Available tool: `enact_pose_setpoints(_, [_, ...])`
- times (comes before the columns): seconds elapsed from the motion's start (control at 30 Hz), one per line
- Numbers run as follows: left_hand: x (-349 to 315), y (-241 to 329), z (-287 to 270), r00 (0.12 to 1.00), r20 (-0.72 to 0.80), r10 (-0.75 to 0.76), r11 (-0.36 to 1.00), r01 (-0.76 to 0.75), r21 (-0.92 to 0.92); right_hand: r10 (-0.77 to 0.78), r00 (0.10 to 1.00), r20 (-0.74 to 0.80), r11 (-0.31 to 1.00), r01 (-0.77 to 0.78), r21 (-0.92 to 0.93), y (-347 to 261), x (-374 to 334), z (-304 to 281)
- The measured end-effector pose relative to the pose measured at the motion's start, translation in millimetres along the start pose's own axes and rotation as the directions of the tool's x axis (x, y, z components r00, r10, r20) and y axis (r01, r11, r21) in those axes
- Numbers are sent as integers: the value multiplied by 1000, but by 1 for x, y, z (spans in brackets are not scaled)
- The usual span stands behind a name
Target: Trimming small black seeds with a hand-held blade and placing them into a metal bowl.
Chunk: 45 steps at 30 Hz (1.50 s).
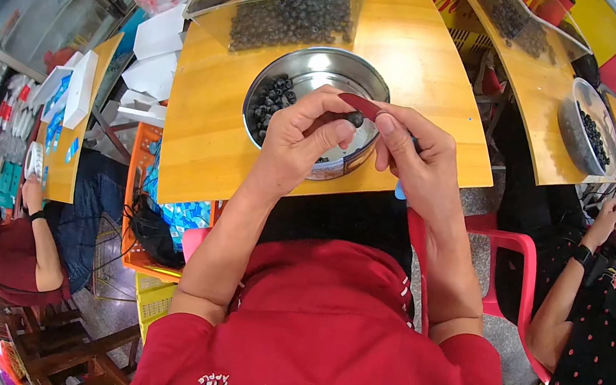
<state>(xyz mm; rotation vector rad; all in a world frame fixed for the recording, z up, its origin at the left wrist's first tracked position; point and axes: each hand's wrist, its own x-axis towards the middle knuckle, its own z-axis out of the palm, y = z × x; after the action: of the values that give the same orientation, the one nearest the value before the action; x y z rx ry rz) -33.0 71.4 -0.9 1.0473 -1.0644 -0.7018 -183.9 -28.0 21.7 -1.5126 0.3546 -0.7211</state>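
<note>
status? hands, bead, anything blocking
Left hand pinches a dark bead over the metal bowl. Right hand holds a red strip against it. Nothing in the way.

Head fisheye, 1 view, looks steeply down, close over wooden table [204, 136], rim bent.
</note>
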Motion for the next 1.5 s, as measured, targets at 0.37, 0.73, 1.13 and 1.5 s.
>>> enact_pose_setpoints(0.37, [5,5,12,998,-20,-60,950,51,-309,-64,996,-60,998,65,7,-9,-6,11])
enact_pose_setpoints(0.73, [3,-2,8,998,13,-60,879,59,-473,-27,997,-76,999,29,25,-6,-3,5])
enact_pose_setpoints(1.13, [4,4,9,996,40,-74,969,82,-235,-38,998,-45,999,38,-4,-10,-6,7])
enact_pose_setpoints(1.5, [21,14,6,987,33,-156,953,159,-256,-76,976,-202,997,77,-5,4,2,0])
